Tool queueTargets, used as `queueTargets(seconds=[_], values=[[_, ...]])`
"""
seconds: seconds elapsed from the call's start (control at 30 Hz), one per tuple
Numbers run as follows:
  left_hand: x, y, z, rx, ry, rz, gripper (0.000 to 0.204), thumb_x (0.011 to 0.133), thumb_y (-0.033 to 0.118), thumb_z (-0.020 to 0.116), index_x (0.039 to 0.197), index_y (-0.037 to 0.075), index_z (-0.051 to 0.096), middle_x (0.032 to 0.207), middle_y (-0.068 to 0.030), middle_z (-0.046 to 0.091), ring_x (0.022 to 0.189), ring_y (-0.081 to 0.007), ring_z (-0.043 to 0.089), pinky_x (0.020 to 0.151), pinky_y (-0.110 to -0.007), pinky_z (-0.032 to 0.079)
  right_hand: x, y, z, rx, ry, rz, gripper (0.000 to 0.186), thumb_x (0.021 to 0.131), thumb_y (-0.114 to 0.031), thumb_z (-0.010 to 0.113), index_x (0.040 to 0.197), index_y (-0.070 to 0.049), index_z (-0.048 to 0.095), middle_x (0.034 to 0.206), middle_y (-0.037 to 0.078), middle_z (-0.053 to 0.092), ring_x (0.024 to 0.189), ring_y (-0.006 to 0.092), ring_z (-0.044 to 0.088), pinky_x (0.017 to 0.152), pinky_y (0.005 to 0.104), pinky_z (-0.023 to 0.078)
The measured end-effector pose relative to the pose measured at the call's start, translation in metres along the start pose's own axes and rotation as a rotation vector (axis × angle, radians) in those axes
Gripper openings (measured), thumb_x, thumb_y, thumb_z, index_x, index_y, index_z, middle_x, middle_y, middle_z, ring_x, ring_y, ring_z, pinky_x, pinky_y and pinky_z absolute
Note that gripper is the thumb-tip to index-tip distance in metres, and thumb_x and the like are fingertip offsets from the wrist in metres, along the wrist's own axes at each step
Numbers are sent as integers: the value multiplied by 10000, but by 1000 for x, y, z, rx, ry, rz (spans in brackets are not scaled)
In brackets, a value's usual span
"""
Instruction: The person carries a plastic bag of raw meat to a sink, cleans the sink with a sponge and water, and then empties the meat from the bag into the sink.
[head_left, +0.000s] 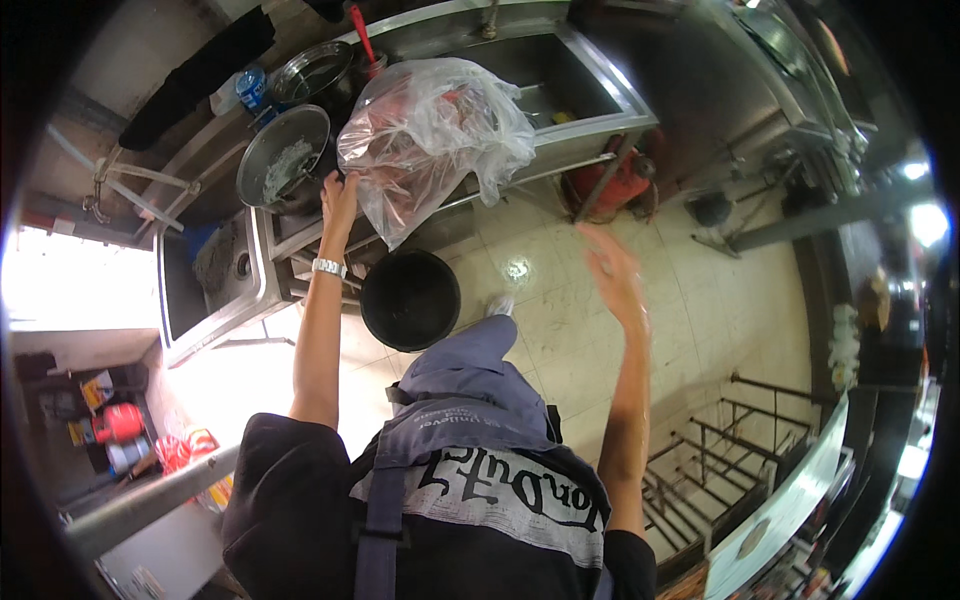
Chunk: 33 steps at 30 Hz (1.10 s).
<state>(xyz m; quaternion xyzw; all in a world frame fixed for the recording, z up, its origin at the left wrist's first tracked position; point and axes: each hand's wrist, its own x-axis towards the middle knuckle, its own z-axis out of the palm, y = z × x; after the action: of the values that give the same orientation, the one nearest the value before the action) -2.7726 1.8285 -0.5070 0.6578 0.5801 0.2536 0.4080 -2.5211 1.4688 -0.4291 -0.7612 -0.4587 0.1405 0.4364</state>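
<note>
My left hand (339, 203) reaches forward between a metal bowl (315, 123) and a large clear plastic bag (440, 130). Its fingers are closed at the bag's left edge, though their tips are partly hidden. Reddish contents show through the bag, which rests over the sink's front rim and sags toward the floor. Whitish, wet-looking stuff lies in the bowl. Off to the right, my right hand (615, 275) is raised over the floor, slightly blurred, its fingers stretched out and holding nothing.
A black bucket (410, 300) stands on the tiled floor below the bag. Behind the bag lies a steel sink (565, 75), with a red gas cylinder (615, 185) under its right end. A red-handled tool (361, 32) stands at the back. Metal racks (720, 450) are at lower right.
</note>
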Motion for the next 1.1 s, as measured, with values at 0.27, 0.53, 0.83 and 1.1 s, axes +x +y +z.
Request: queueTargets(seconds=[0.27, 0.53, 0.83, 1.1], values=[[-37, 138, 50, 471, 385, 637, 428, 785, 303, 623, 1137, 79, 526, 1149, -134, 488, 1105, -306, 429, 894, -407, 371, 210, -4, 66, 42, -252, -577, 329, 776, -3, 525, 1095, -84, 542, 1139, 112, 540, 968, 323, 544, 799, 379, 456], [26, 146, 66, 284, 450, 253, 234, 875, 257, 459, 879, 53, 572, 765, -149, 607, 738, -315, 596, 694, -424, 446, 306, 5, 143, -63, -345, -994, 543, 669, -1, 581, 1185, -136, 482, 1194, 132, 496, 989, 300, 551, 804, 384, 463], [37, 131, 31, -582, 570, -14, 237, 900, 241, 490, 1052, 70, 550, 850, -5, 550, 770, -103, 545, 607, -251, 476, 368, 62, 83, 24, -701, -1144, 158, 725, -147, 608, 844, -52, 567, 927, 98, 552, 881, 296, 548, 761, 374, 441], [35, 159, 84, -183, 738, -201, 219, 906, 250, 464, 885, 61, 572, 779, 22, 505, 689, -52, 394, 623, -206, 348, 444, 198, 23, 831, -796, 148, 226, 878, -232, 544, 992, -46, 605, 945, 47, 636, 776, 135, 605, 640, 288, 465]])
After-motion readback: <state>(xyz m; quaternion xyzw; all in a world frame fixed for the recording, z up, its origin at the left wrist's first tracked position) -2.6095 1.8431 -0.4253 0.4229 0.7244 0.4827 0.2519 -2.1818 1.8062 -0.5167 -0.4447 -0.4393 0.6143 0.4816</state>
